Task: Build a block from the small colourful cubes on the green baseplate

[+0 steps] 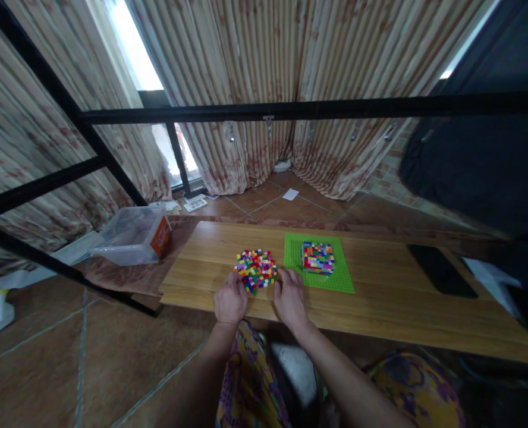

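Observation:
A pile of small colourful toy bricks [255, 268] lies loose on the wooden tabletop. At its lower left edge is my left hand [231, 298], its fingers curled together by the bricks; whatever may be between the fingertips is too small to make out. My right hand [289, 296] rests at the pile's right side, fingers bent and thumb apart, with no brick visible in it. Just beyond it lies a green baseplate [342, 279], bearing a low, multicoloured block of built-up bricks [318, 258].
A dark phone-like slab [441, 270] lies on the tabletop [389, 303] at the right, beside a white sheet [491, 282]. Left of the table stands a clear plastic box [132, 235] with an orange label. A black metal frame [228, 113] crosses before the curtains [255, 59].

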Demonstrator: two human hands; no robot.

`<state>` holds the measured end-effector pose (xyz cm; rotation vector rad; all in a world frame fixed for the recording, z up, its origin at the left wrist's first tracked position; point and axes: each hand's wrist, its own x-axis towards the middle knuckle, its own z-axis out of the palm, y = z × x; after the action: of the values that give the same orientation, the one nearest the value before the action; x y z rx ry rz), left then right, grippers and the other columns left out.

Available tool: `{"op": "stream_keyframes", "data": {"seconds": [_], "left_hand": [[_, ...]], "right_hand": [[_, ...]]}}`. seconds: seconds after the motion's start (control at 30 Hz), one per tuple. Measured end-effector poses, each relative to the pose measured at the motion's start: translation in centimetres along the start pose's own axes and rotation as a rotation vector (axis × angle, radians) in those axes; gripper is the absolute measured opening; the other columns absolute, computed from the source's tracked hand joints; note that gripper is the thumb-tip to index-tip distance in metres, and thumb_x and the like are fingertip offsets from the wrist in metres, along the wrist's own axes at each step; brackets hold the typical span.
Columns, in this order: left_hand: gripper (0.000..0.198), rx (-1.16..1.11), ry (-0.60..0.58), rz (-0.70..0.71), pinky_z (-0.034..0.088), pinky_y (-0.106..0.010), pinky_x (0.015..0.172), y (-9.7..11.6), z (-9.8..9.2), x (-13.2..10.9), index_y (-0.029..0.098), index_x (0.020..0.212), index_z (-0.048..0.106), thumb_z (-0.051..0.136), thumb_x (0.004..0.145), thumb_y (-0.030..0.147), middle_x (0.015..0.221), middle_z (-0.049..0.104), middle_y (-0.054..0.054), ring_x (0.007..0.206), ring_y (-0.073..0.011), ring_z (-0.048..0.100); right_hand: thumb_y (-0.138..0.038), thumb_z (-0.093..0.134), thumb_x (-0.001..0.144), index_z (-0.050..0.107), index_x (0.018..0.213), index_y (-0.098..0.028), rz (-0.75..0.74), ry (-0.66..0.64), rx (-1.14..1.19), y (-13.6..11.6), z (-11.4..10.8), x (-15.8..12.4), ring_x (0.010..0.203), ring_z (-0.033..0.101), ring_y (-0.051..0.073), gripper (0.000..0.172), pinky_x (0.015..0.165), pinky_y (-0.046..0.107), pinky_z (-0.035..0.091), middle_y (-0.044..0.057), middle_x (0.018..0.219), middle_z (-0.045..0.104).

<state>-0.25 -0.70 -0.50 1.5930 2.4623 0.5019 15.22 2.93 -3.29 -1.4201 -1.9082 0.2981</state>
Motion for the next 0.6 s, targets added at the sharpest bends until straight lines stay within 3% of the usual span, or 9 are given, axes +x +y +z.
{"op": "stream_keyframes", "data": {"seconds": [0.2,0.43,0.6], "left_hand": [[0.025,0.033,0.025,0.007,0.038,-0.027,0.066,0.04,-0.01,0.09,0.02,0.1,0.059,0.035,0.094,0.025,0.09,0.069,-0.006,0.081,-0.0187,0.065],[0.025,0.037,0.045,0.027,0.034,-0.027,0.062,0.04,-0.06,0.27,0.02,0.097,0.06,0.035,0.093,0.024,0.086,0.068,-0.006,0.077,-0.0181,0.063],[0.023,0.053,0.054,0.008,0.031,-0.027,0.059,0.14,-0.01,0.36,0.02,0.096,0.06,0.037,0.093,0.024,0.085,0.068,-0.005,0.074,-0.0173,0.062]], "right_hand": [[-0.009,0.04,0.083,0.057,0.121,-0.015,-0.023,-0.026,-0.084,-0.35,0.06,0.18,0.104,0.051,0.028,0.042,0.093,0.04,0.042,0.014,0.114,0.059],[-0.01,0.04,0.084,0.062,0.107,-0.015,0.002,-0.031,-0.089,-0.73,-0.06,0.21,0.105,0.051,0.028,0.032,0.093,0.041,0.042,0.015,0.115,0.058],[-0.011,0.042,0.085,0.06,0.11,-0.014,0.051,-0.059,-0.071,-0.95,-0.22,0.22,0.11,0.05,0.026,0.03,0.095,0.039,0.041,0.014,0.118,0.057]]}}
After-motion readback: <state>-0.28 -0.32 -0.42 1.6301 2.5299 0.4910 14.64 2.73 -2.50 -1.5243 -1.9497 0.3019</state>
